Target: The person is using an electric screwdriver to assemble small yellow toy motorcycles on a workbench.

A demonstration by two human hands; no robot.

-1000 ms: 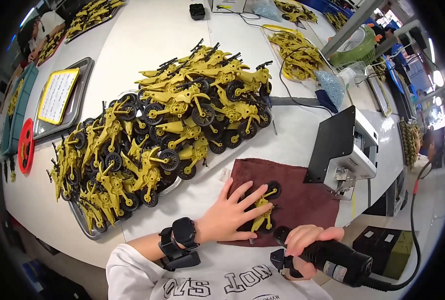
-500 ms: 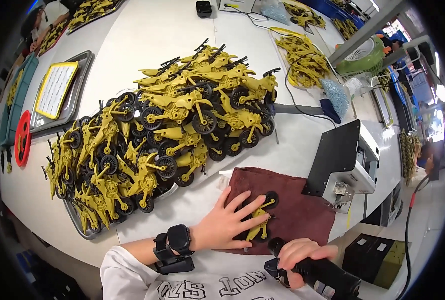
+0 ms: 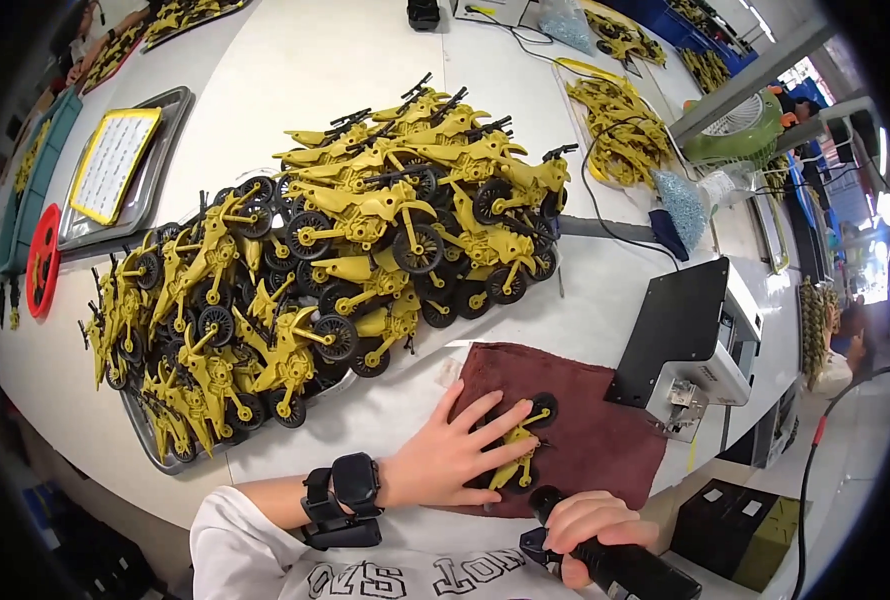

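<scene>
Toy motorbike point(image 3: 518, 447), yellow moulded plastic with black spoked wheels, lies flat on a dark red, nappy cloth point(image 3: 605, 435) at the near edge of the white worktop point(image 3: 315, 60). Left hand point(image 3: 452, 452): fingers spread, palm pressed flat on the bike; black watch on the wrist. Right hand point(image 3: 590, 525): closed around a black, cylindrical powered screwdriver point(image 3: 615, 560), tip near the bike. Far left: round red disc point(image 3: 42, 259); metal tray holding a yellow-bordered rectangular sheet point(image 3: 112, 163). Centre: heaped pile of matching yellow motorbikes point(image 3: 345, 260) on a metal tray. Right: black angled plate on a white boxy device point(image 3: 695, 345).
</scene>
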